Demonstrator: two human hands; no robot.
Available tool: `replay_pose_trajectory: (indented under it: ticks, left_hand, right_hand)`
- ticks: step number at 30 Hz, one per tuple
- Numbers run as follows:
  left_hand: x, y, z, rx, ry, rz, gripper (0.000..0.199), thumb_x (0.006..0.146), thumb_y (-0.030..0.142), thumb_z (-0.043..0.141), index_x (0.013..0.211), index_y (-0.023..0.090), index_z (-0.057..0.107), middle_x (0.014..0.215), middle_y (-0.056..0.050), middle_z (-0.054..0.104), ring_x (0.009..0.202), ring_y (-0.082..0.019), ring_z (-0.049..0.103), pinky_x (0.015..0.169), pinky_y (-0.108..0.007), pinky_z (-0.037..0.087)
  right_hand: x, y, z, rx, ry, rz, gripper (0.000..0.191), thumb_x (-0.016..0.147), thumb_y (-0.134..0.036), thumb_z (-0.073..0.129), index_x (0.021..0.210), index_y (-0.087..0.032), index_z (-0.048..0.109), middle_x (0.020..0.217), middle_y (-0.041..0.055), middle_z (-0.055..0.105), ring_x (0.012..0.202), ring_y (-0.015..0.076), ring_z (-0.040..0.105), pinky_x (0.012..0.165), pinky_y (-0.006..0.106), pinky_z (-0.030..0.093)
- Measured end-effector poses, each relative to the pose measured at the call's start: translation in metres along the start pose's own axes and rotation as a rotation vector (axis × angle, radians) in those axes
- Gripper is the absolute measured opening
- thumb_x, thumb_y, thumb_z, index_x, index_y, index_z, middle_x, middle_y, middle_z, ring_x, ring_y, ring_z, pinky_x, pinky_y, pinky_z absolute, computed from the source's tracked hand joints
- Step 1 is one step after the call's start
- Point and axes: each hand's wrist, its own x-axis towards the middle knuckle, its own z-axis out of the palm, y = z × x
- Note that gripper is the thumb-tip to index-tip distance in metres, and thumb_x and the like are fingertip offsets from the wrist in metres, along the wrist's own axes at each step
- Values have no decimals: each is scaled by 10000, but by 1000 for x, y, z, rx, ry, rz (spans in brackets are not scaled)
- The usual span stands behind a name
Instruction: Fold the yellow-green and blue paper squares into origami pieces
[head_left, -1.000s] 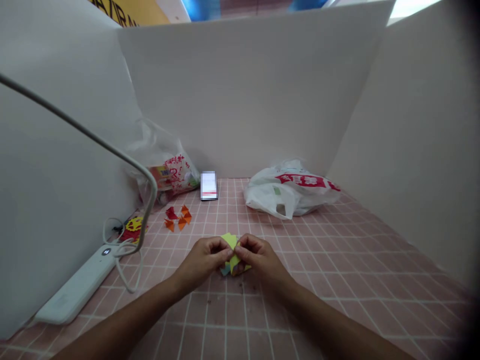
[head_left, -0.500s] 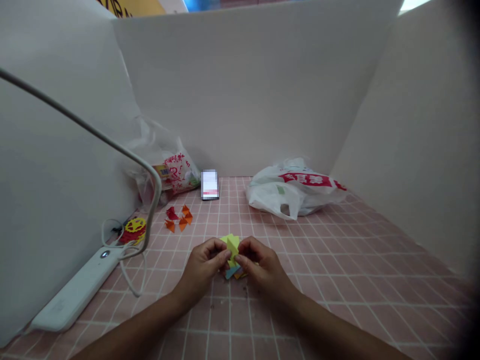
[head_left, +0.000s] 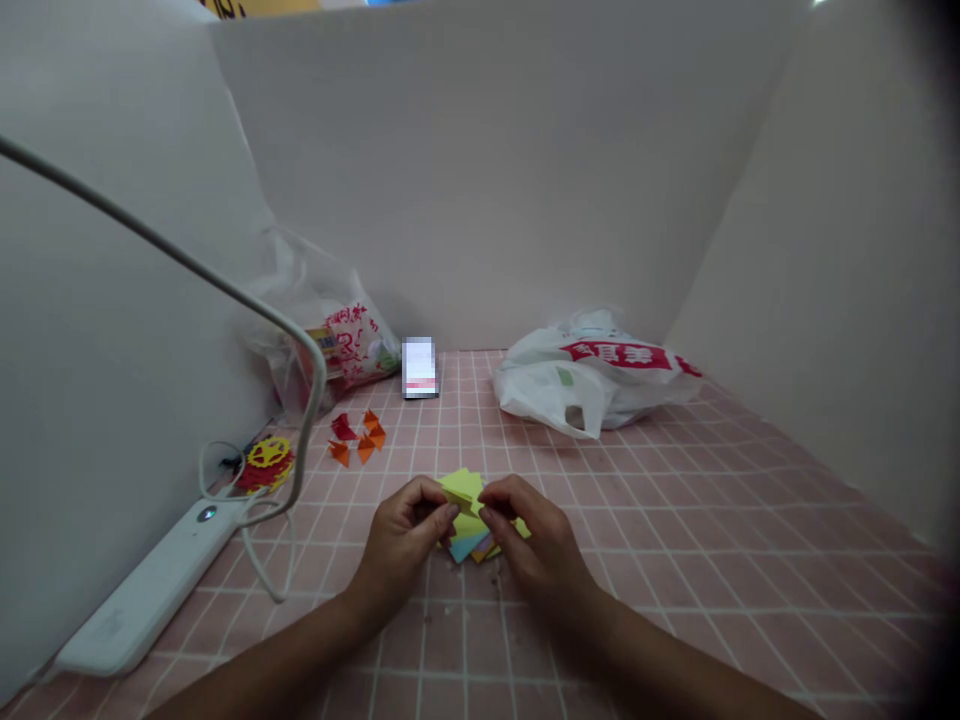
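Observation:
A small folded piece of yellow paper (head_left: 457, 495) is pinched between the thumb and fingers of my left hand (head_left: 414, 520). Close to the paper's right end, my right hand (head_left: 529, 525) has its thumb and forefinger drawn together; whether they grip an edge of it cannot be made out. Under both hands lies a small stack of coloured paper sheets (head_left: 466, 547), yellow on top, with blue and orange corners sticking out. Farther off to the left sit several folded orange paper pieces (head_left: 366, 447) and a red folded piece (head_left: 343, 427).
Left are a white power strip (head_left: 142, 590), a grey cable (head_left: 187, 262) arching across, and yellow and red cut-out shapes (head_left: 268, 455). At the back stand a phone (head_left: 419, 368), a filled plastic bag (head_left: 352, 340) and a white plastic bag (head_left: 547, 390). White panels (head_left: 495, 180) enclose the pink-tiled surface.
The folded yellow paper has tipped from upright to nearly flat in my left hand. My right fingertips have drawn slightly right, and more of the stack shows beneath.

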Motion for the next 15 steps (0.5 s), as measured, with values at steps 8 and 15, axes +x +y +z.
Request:
replay_pose_trajectory:
  ticks: [8, 15]
  left_hand:
    - [1, -2, -1, 13, -13, 9, 219, 756, 312, 734, 738, 157, 581, 610, 32, 577, 544, -104, 553, 544, -222, 480]
    - [1, -2, -1, 40, -18, 3, 240, 748, 341, 735, 738, 165, 571, 619, 27, 575, 548, -119, 561, 541, -238, 485]
  right_hand:
    - [1, -1, 1, 6, -44, -43, 95, 922, -152, 530, 929, -212, 603, 841, 38, 616, 776, 185, 588, 687, 299, 444]
    - [1, 0, 1, -1, -33, 2, 91, 917, -154, 535, 933, -214, 601, 859, 41, 632, 786, 190, 603, 698, 299, 456]
